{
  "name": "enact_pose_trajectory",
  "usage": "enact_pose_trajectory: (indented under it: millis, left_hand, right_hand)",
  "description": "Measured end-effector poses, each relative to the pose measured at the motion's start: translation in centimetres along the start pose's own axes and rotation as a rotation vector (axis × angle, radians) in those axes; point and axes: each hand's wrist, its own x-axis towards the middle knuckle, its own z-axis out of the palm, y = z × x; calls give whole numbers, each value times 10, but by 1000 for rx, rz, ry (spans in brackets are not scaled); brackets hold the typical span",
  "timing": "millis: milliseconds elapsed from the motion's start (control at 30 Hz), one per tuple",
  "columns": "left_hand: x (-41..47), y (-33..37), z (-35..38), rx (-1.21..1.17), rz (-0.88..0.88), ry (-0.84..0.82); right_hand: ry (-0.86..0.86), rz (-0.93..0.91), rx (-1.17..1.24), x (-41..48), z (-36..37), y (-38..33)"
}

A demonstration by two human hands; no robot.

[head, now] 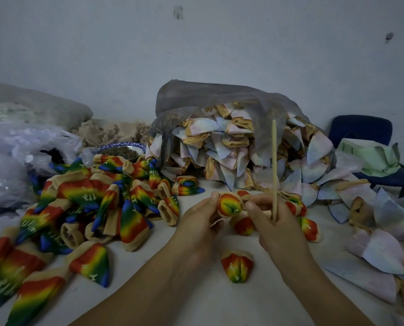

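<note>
Fingers [214,196] of the left hand [197,220] are curled, thumb and forefinger pinching the rainbow pouch [229,204] at its left end; right hand [276,224] pinches the tan cuff end from the other side and also grips a wooden stick [274,161], held upright between its fingers; I read the pouch as held up off the white table [196,300], just in front of the mesh bag [208,100] stuffed with pale inside-out pieces [231,147]; heap of rainbow pouches [83,196] to the left; one loose pouch [237,267] lies on the table between the wrists; blue chair [361,130] far right
</note>
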Motion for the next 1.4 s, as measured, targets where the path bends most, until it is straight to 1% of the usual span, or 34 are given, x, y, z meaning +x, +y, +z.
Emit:
enact_pose_trajectory:
  millis: [100, 167, 333, 433, 600, 700, 800, 900, 967, 1000, 1033, 1100, 1133, 1167, 1200, 1267, 1400]
  left_hand:
    - [-1, -2, 1, 46, 15, -12]
    - [-3, -3, 1, 91, 30, -27]
    - [-4, -7, 2, 151, 75, -79]
    - [-4, -7, 3, 177, 99, -76]
    - [-5, -5, 3, 166, 87, -64]
    - [-1, -1, 1, 29, 16, -76]
    - [-3, 4, 2, -125, -52, -96]
    - [-8, 11, 3, -301, -146, -180]
    - [-7, 13, 3, -338, -180, -207]
    - [-6, 12, 3, -301, -170, -184]
    - [-4, 8, 4, -193, -136, -134]
    - [-3, 2, 6, 206, -29, -4]
    - [-4, 1, 6, 394, 23, 34]
    - [-4, 1, 5, 499, 63, 39]
    - [-4, 2, 4, 523, 86, 23]
    - [-4, 4, 1, 388, 52, -17]
    - [-6, 6, 2, -94, -154, -110]
  right_hand:
    - [-38, 3, -28, -2, 2, 2]
    - [-35, 1, -70, -1, 0, 3]
    - [-50, -81, -306, -1, -1, 2]
    - [-53, -84, -368, -1, 1, 0]
    - [-14, 3, -205, 2, -2, 4]
    - [-34, 61, -131, 3, 1, 7]
    - [-76, 75, -70, 3, 6, 4]
    - [-122, 98, 22, -1, 6, 0]
    - [-149, 124, 110, -2, 5, -2]
    - [-151, 154, 167, -2, 5, -3]
    - [-144, 191, 237, -1, 4, -3]
    - [-124, 266, 351, 1, 1, -3]
    - [-121, 289, 378, 2, -1, -3]
    - [-128, 301, 393, 2, -2, -3]
    - [-143, 306, 401, 2, -3, -3]
    - [-181, 306, 383, 0, -4, -3]
    - [-243, 269, 198, -2, -5, -6]
